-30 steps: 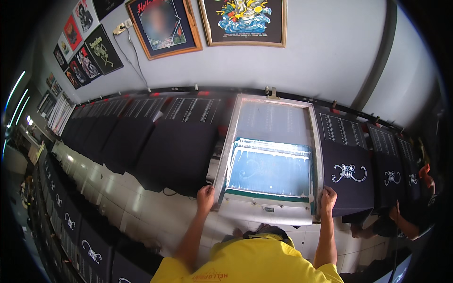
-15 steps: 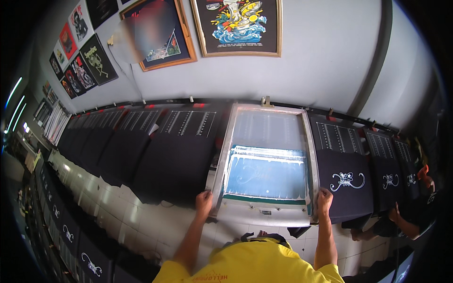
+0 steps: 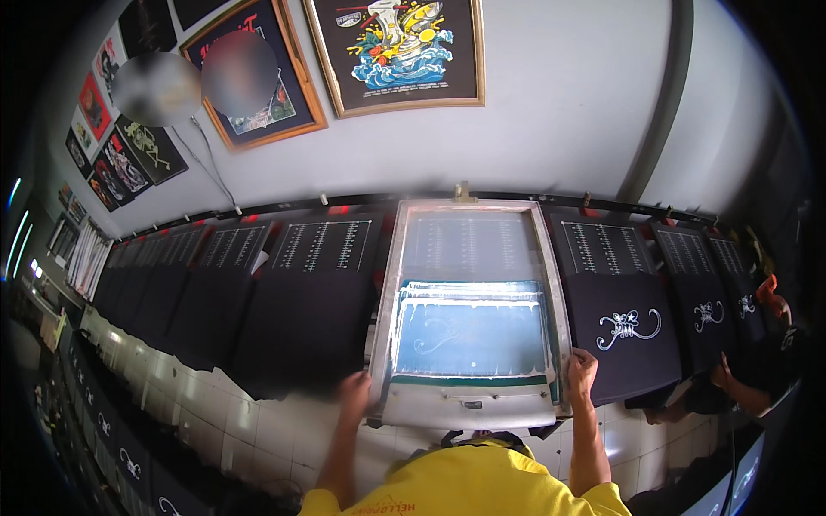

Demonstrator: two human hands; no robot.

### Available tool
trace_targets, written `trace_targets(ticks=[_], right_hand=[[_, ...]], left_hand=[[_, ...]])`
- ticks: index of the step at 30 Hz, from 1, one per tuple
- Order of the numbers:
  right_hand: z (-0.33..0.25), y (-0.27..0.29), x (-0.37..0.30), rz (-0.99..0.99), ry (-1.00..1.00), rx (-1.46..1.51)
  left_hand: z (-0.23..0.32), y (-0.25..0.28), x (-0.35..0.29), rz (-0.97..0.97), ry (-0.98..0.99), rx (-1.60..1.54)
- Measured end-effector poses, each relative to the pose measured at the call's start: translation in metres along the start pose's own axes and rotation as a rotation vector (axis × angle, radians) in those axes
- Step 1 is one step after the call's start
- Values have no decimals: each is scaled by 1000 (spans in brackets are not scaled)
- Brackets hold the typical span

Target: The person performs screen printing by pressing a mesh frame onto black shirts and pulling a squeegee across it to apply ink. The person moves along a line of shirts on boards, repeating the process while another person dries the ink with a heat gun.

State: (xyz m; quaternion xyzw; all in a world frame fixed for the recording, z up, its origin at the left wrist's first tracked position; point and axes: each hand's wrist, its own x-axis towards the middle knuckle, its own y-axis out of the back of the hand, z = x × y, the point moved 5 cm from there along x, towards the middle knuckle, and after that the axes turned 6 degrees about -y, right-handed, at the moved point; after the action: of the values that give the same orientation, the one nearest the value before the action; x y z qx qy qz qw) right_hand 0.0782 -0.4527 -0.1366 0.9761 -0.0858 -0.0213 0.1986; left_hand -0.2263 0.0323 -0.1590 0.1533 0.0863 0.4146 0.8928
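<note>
Head view, right hand curled on screen frame, left hand blurred by opposite edge, grip unclear

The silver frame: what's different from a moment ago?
The view swung; the frame appears lower and further left. The left hand is blurred at the frame's left edge; whether it let go is unclear. The right hand stays at the right edge; the printed shirt looks unchanged.

One left hand and one right hand; one framed printing screen; one clamp at the screen's far end; three ruled boards and three dark cloths with white motifs, right of the screen; two framed pictures; one yellow shirt.
</note>
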Motion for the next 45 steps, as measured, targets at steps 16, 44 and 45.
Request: trace_targets(ticks=[16, 44, 45], right_hand=[[-25, -6, -17, 14, 82, -217], [-162, -80, -169, -538, 1100, -774], [-164, -81, -164, -535, 1094, -753]], left_hand=[[30, 2, 2, -43, -148, 393], [48, -134, -156, -854, 499, -484], [46, -133, -156, -842, 526, -501]])
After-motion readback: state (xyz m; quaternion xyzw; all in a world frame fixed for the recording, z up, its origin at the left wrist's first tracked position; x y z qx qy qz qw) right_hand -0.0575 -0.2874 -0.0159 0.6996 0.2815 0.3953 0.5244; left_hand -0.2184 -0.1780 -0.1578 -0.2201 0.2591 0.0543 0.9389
